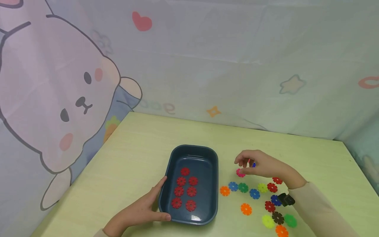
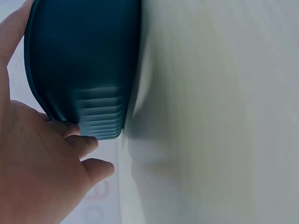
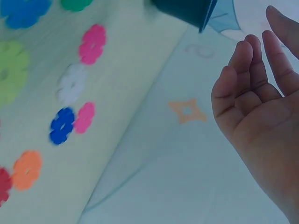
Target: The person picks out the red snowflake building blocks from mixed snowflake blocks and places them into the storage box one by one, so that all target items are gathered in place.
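A dark blue tray (image 1: 205, 177) stands on the table with several red flower-shaped discs (image 1: 181, 181) lying in it. At its near left corner my left hand (image 1: 142, 209) touches it, thumb along the near side and fingers against the left wall; the left wrist view shows loosely bent fingertips at the outer wall (image 2: 84, 56). To the tray's right my right hand (image 1: 262, 163) hovers over the table, its fingers loosely bent and holding nothing in the right wrist view. Just by its thumb is a pink disc (image 1: 239, 173). A blue disc (image 3: 60, 127) and a white disc (image 3: 72, 84) lie nearby.
Loose discs spread over the table right of the tray, among them an orange disc (image 1: 225, 191), a green disc (image 1: 243, 188) and a brown disc (image 1: 278, 218). A black device (image 1: 286, 199) sits at the right wrist. Behind the table hangs a printed curtain (image 1: 207, 59).
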Motion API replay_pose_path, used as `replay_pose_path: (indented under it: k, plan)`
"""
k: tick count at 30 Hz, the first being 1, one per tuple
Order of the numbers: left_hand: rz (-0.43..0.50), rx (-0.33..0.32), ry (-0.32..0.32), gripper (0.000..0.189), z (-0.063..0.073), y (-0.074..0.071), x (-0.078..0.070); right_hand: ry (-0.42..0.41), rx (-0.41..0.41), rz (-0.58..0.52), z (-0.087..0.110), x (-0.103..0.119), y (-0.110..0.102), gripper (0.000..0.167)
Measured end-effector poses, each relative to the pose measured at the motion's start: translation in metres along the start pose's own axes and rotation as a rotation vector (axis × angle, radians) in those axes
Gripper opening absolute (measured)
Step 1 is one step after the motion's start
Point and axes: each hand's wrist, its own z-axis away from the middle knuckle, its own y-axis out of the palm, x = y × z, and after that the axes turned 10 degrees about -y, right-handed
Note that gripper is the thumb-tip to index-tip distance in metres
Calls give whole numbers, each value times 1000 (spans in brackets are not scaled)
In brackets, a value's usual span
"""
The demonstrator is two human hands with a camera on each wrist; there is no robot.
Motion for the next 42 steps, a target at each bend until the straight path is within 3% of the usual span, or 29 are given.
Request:
replay_pose_path:
  k: [9, 19, 29, 37, 42]
  plan:
    - [-2, 0, 0, 111, 0, -1, 1, 103, -77, 24, 40, -17, -5, 30]
    - [4, 0, -7, 112, 0, -2, 1, 222, -127, 18, 69, -43, 2, 36]
    - [11, 2, 2, 112, 0, -2, 1, 323, -102, 10, 82, -57, 16, 34]
    - [16, 6, -3, 112, 0, -2, 0, 421, -89, 74, 87, -64, 22, 37]
    - [17, 9, -3, 112, -1, -2, 1, 396, -89, 97, 91, -68, 24, 35]
